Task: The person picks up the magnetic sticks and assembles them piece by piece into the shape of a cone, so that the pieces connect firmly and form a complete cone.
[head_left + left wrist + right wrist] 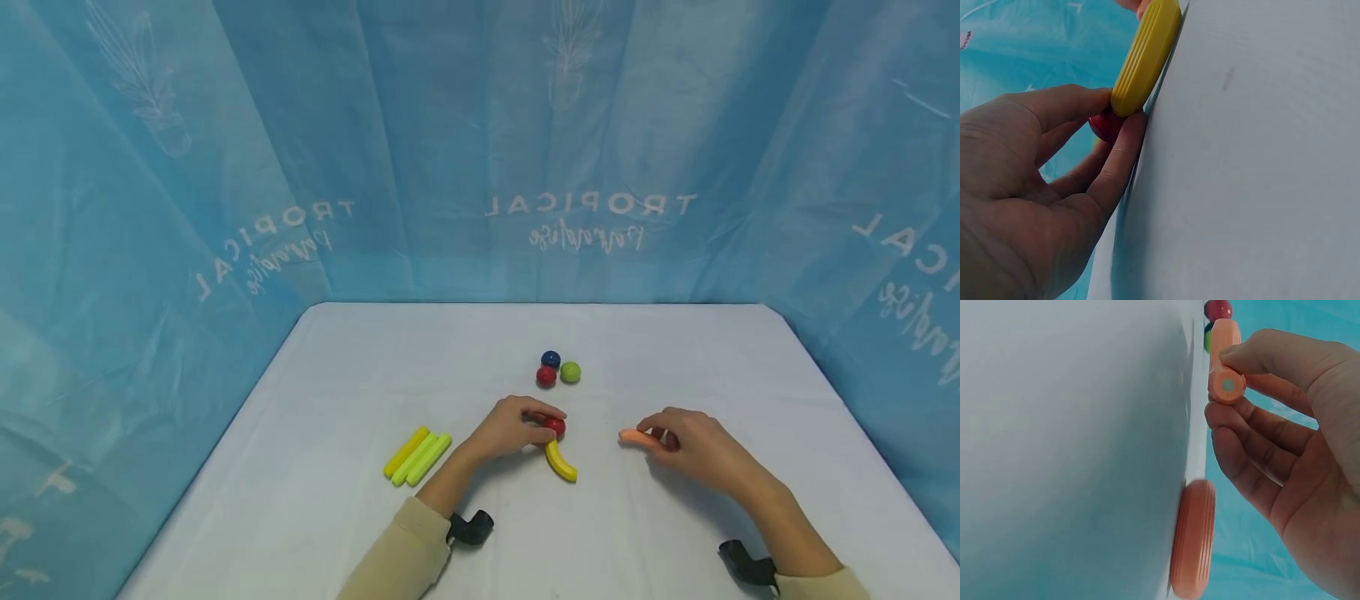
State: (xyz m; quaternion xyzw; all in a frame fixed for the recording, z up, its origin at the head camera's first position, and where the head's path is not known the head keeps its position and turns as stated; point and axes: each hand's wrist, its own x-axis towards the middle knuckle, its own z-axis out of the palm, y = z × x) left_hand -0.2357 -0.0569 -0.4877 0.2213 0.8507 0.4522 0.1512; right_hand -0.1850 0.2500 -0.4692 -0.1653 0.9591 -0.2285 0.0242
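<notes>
**Left hand [512, 427] on a red ball [556, 427], right hand [699, 447] on an orange piece [636, 437], yellow curved piece [563, 467] between them**

From my remote station I see a blue curtain [450, 108] rising beyond the yellow curved piece and along both sides of it, printed with mirrored white lettering [591, 202]. A white table [330, 358] spreads beneath and all around the piece. Beige sleeves [408, 546] reach in from the near side, one to its left and one to its right, with a black fitting [472, 529] at each wrist.

My left hand is at the yellow curved piece's far end, fingers narrowed round the red ball; ball and piece appear to meet there, though I cannot tell whether the fingertips touch the piece too. My right hand, well to the right of it, pinches the orange piece between thumb and fingers. The right wrist view adds a second orange piece [1194, 540], ribbed, resting on the table near that hand — I cannot tell exactly where it lies from the yellow curved piece.

To the left of the yellow curved piece, a yellow stick [406, 452] and two light green sticks [429, 461] lie side by side. Smallest, beyond it, are three clustered balls — blue ball [551, 359], green ball [571, 372] and another red one [546, 377].
</notes>
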